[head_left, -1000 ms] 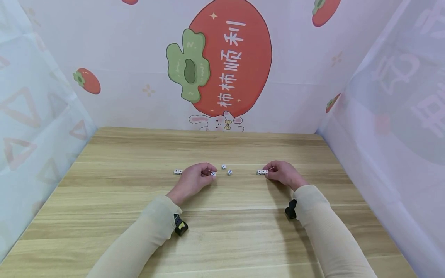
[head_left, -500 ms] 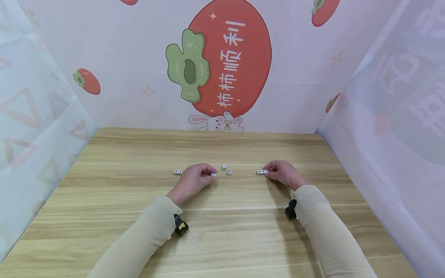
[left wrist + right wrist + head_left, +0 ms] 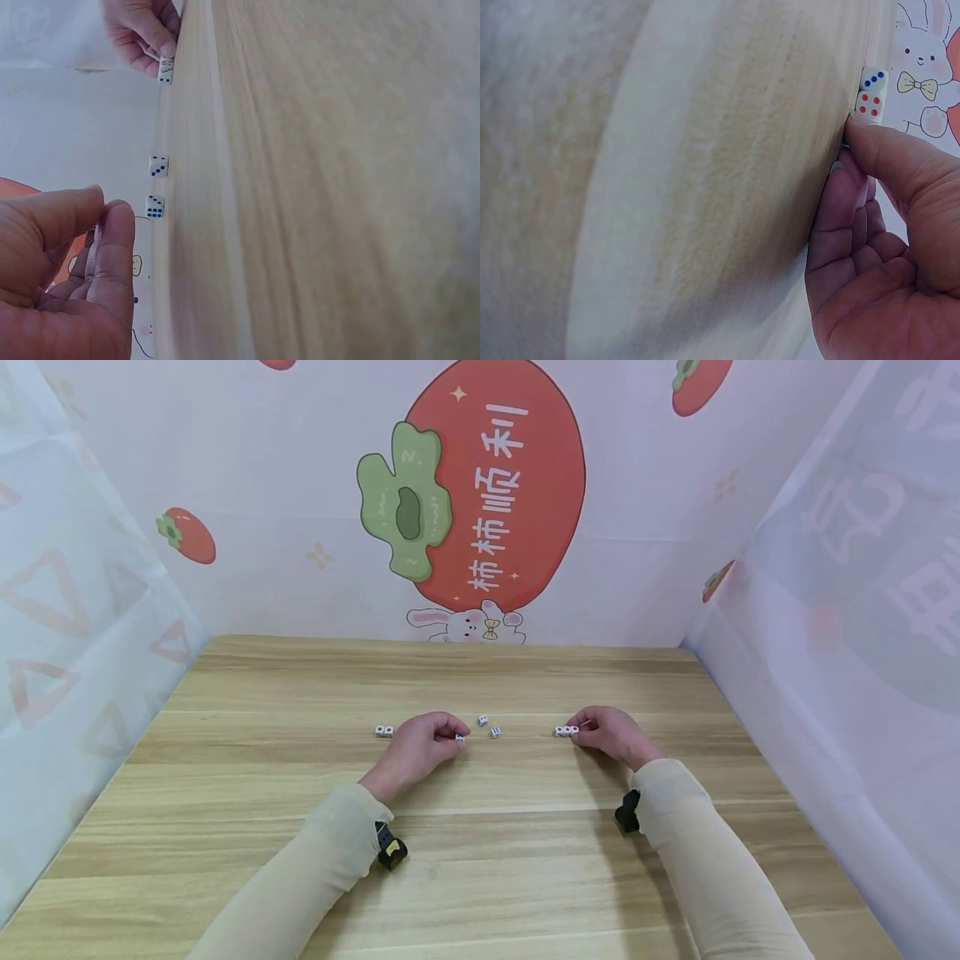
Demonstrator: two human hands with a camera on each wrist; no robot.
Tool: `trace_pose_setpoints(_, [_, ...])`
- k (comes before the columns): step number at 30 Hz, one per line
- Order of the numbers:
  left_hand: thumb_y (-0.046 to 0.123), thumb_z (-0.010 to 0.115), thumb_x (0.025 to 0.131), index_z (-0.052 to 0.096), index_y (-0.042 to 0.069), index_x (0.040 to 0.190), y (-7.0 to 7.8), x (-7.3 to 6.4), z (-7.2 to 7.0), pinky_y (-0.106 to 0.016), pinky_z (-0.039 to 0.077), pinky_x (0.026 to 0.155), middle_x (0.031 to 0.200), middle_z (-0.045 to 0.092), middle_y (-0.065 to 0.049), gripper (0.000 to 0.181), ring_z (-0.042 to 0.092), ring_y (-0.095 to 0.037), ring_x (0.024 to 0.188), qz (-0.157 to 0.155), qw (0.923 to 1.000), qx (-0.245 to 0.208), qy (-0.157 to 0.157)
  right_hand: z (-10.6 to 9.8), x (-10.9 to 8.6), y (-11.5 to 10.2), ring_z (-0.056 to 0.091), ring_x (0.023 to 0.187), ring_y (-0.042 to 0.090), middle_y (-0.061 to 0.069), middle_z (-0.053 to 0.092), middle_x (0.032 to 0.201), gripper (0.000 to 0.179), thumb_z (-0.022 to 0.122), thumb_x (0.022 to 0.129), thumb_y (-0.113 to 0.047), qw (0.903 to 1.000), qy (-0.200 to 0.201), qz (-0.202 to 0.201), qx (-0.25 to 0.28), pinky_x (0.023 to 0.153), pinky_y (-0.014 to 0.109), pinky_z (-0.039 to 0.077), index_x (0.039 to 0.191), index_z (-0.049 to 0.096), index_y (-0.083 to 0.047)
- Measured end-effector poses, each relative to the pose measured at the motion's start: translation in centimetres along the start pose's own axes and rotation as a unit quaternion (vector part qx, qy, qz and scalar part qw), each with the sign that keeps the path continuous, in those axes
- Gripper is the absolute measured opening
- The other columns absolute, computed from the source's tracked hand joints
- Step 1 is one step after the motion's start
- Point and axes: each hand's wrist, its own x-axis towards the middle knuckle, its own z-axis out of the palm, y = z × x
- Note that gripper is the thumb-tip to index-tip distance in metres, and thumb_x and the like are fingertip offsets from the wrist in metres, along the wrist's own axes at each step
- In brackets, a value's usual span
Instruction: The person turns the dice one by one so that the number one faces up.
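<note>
Between thumb and fingertips, my left hand (image 3: 420, 747) pinches a small white die (image 3: 460, 738), just over the wooden table. That die is hidden behind the fingers in the left wrist view. To its right lie two loose white dice, a farther one (image 3: 483, 720) and a nearer one (image 3: 495, 732). My right hand (image 3: 611, 733) pinches the right-hand die (image 3: 574, 731) of a row of three. In the right wrist view, the thumb presses on the row's end, where a red-dotted die (image 3: 869, 103) and a blue-dotted die (image 3: 874, 79) show.
A pair of dice (image 3: 384, 732) sits side by side left of my left hand. The wooden table (image 3: 480, 877) ends at a printed back curtain (image 3: 285, 568), with pale side curtains (image 3: 810, 635) at either edge. Black cameras (image 3: 392, 852) are strapped to both wrists.
The die in my left fingers has turned, so its five-dot face no longer shows as before. My right hand, the row and the loose dice have stayed put.
</note>
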Motion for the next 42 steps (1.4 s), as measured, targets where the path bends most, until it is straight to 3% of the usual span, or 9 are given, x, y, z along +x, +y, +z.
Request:
trace_pose_setpoints(8, [0.010, 0.076, 0.093, 0.075, 0.009, 0.113, 0.10, -0.01, -0.01, -0.030, 0.055, 0.080, 0.102, 0.074, -0.002, 0.021, 0.064, -0.012, 0.089, -0.008, 0.9999, -0.010, -0.002, -0.02, 0.04, -0.01, 0.056, 0.091, 0.020, 0.006, 0.071, 0.102, 0.016, 0.071, 0.098, -0.017, 1.0000, 0.000, 0.002, -0.004, 0.084, 0.034, 0.042, 0.112, 0.073, -0.010])
trace_pose_setpoints(29, [0.015, 0.077, 0.094, 0.075, 0.010, 0.114, -0.01, -0.07, 0.04, -0.029, 0.055, 0.076, 0.102, 0.074, 0.001, 0.021, 0.066, -0.012, 0.088, -0.024, 0.9997, 0.000, 0.003, -0.04, 0.10, -0.05, 0.055, 0.090, 0.022, 0.006, 0.069, 0.100, 0.014, 0.071, 0.098, -0.016, 0.9999, 0.000, 0.014, -0.005, 0.083, 0.035, 0.042, 0.112, 0.074, -0.011])
trace_pose_setpoints(42, [0.015, 0.075, 0.095, 0.075, 0.014, 0.112, -0.21, -0.07, 0.07, -0.031, 0.053, 0.080, 0.101, 0.072, 0.004, 0.017, 0.063, -0.012, 0.090, -0.003, 0.9999, 0.011, 0.007, -0.20, 0.03, -0.16, 0.056, 0.089, 0.020, 0.005, 0.070, 0.098, 0.014, 0.072, 0.098, -0.014, 1.0000, 0.003, 0.003, -0.005, 0.082, 0.033, 0.042, 0.111, 0.074, -0.009])
